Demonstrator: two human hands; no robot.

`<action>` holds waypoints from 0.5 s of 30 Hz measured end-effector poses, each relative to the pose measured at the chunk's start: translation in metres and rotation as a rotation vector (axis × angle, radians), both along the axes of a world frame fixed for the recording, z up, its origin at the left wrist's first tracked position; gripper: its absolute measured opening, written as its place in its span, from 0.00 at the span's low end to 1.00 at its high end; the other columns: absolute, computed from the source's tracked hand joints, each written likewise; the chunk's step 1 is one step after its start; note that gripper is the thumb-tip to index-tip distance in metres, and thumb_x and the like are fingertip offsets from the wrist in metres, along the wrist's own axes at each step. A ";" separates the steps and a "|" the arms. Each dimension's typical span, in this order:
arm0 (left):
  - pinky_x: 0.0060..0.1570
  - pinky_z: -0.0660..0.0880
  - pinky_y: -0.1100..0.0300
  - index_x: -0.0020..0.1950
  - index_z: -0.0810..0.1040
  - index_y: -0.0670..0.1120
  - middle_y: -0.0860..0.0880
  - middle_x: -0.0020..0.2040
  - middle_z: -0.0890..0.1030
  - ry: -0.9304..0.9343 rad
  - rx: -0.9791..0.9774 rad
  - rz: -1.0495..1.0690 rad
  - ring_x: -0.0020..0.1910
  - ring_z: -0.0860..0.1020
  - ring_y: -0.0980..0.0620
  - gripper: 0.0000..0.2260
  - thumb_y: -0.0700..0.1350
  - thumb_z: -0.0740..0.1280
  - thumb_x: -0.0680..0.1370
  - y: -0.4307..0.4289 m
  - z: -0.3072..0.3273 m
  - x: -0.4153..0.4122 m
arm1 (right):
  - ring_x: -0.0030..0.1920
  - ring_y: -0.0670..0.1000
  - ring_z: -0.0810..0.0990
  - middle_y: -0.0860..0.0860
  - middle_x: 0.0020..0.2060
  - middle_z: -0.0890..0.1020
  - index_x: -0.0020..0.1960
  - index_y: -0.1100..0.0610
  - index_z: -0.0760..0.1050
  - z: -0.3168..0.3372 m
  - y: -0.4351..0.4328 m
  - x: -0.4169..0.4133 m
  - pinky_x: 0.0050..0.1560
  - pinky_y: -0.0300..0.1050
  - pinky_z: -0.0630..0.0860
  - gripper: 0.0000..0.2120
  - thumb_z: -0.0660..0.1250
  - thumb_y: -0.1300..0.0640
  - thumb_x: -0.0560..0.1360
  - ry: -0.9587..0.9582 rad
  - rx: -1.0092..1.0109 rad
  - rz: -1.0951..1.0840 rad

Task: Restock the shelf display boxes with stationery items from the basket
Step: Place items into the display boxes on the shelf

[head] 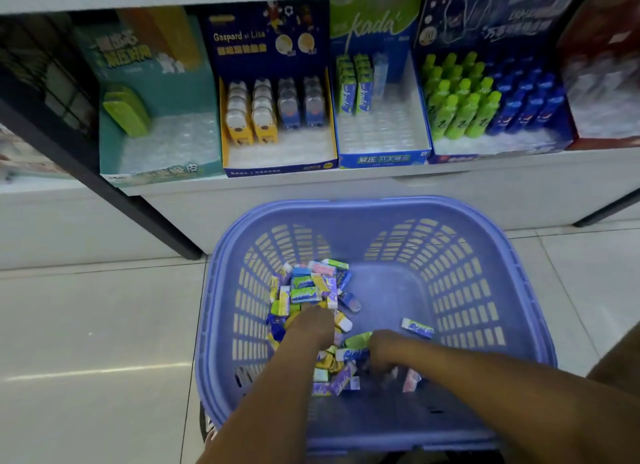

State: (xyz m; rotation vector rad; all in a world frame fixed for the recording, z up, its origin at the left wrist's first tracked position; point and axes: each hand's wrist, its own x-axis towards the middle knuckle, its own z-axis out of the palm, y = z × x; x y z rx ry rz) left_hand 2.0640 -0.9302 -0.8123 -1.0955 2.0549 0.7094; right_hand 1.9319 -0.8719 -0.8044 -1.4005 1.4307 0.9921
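A lilac plastic basket (512, 290) stands on the floor in front of the shelf. A heap of small wrapped erasers (308, 287) lies in its left half. My left hand (313, 325) reaches down into the heap, and its fingers are buried among the erasers. My right hand (382, 349) is lower and to the right, its fingers curled down around erasers near the basket's front. One eraser (417, 326) lies apart on the basket floor. On the shelf, the blue and green kada display box (382, 158) holds a few erasers (353, 89) at its back left.
Along the shelf stand a teal box (156, 172) with one green item, a navy and yellow box (280, 167) of cartoon-shaped items, a dark blue box (450, 157) of green and blue bottles, and a red box (602, 141). A black shelf post (104, 186) slants at left.
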 end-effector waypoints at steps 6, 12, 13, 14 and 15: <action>0.63 0.70 0.48 0.62 0.76 0.40 0.40 0.61 0.76 0.053 -0.034 0.094 0.62 0.71 0.41 0.14 0.38 0.61 0.77 0.002 -0.008 -0.001 | 0.38 0.52 0.70 0.53 0.28 0.71 0.32 0.58 0.72 0.018 -0.054 -0.024 0.37 0.41 0.65 0.13 0.67 0.54 0.73 -0.008 -0.366 -0.213; 0.59 0.73 0.49 0.61 0.75 0.39 0.39 0.62 0.76 0.068 -0.030 0.219 0.62 0.74 0.41 0.12 0.36 0.61 0.78 0.000 -0.007 -0.006 | 0.38 0.50 0.69 0.53 0.30 0.69 0.33 0.58 0.72 -0.008 -0.066 -0.009 0.32 0.42 0.62 0.13 0.71 0.54 0.71 -0.232 -0.519 -0.478; 0.60 0.73 0.49 0.62 0.75 0.39 0.40 0.63 0.76 0.069 -0.030 0.234 0.62 0.73 0.41 0.13 0.36 0.61 0.78 0.000 -0.007 -0.006 | 0.40 0.52 0.72 0.54 0.32 0.72 0.36 0.58 0.75 -0.013 -0.064 -0.003 0.35 0.42 0.65 0.10 0.72 0.54 0.70 -0.252 -0.533 -0.511; 0.60 0.73 0.48 0.63 0.75 0.40 0.40 0.63 0.76 0.070 -0.033 0.245 0.63 0.73 0.41 0.14 0.36 0.61 0.78 -0.001 -0.008 -0.006 | 0.42 0.52 0.74 0.55 0.35 0.76 0.38 0.58 0.77 -0.019 -0.062 0.001 0.38 0.42 0.68 0.07 0.72 0.54 0.69 -0.272 -0.549 -0.561; 0.60 0.74 0.48 0.63 0.75 0.40 0.40 0.63 0.76 0.070 -0.035 0.260 0.63 0.74 0.41 0.14 0.35 0.60 0.78 -0.001 -0.009 -0.006 | 0.42 0.52 0.76 0.55 0.38 0.79 0.40 0.57 0.78 -0.022 -0.060 0.005 0.39 0.42 0.70 0.07 0.72 0.55 0.69 -0.279 -0.562 -0.607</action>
